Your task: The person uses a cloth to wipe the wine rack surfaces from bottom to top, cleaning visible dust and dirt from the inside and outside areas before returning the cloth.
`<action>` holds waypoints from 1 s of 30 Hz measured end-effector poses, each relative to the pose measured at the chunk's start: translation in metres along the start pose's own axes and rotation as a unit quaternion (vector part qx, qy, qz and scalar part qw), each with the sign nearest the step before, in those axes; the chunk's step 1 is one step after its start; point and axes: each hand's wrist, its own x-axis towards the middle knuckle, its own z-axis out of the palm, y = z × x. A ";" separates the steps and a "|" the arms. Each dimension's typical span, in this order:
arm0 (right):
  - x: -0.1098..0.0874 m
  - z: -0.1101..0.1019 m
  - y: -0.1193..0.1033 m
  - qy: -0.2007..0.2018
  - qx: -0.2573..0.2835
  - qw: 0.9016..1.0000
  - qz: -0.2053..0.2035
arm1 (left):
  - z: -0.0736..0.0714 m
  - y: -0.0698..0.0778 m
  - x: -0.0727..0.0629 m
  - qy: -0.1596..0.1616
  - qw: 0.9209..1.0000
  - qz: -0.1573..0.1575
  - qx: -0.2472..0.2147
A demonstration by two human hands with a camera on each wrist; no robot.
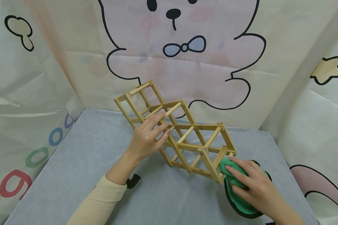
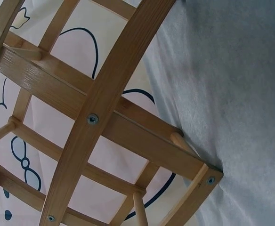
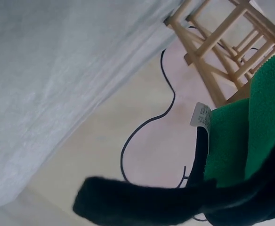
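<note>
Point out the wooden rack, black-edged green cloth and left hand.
Wooden rack (image 2: 108,88), left wrist view: long slat.
Black-edged green cloth (image 1: 241,201), head view: lower flap.
Left hand (image 1: 147,138), head view: its back.

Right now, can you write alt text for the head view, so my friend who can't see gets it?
A left hand holds a wooden rack while the right hand holds a green cloth at one end of it. Below is a blue table; behind, a cartoon bear on a sheet.

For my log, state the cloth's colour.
Green cloth, with black edging; best seen in the head view.
</note>
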 end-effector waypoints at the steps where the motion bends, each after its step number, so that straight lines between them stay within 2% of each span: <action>1: -0.001 0.000 0.002 -0.003 -0.008 1.000 0.006 | 0.000 0.000 0.000 -0.001 1.000 0.001 0.000; 9: -0.008 -0.001 0.025 -0.004 -0.038 0.998 0.051 | -0.001 0.000 0.000 -0.005 1.000 0.000 -0.001; 14: -0.012 -0.001 0.032 0.001 -0.025 0.998 0.058 | -0.001 0.000 0.000 -0.006 1.000 -0.008 -0.011; 18: -0.010 -0.001 0.035 0.003 -0.035 0.998 0.057 | -0.001 0.001 0.000 -0.006 0.999 -0.022 -0.028; 26: 0.011 -0.015 0.036 -0.036 -0.027 0.997 0.064 | -0.001 0.002 -0.001 0.000 0.999 -0.036 -0.039; 30: 0.027 -0.021 0.039 -0.061 -0.001 0.995 0.076 | -0.001 0.003 -0.001 0.003 0.998 -0.038 -0.040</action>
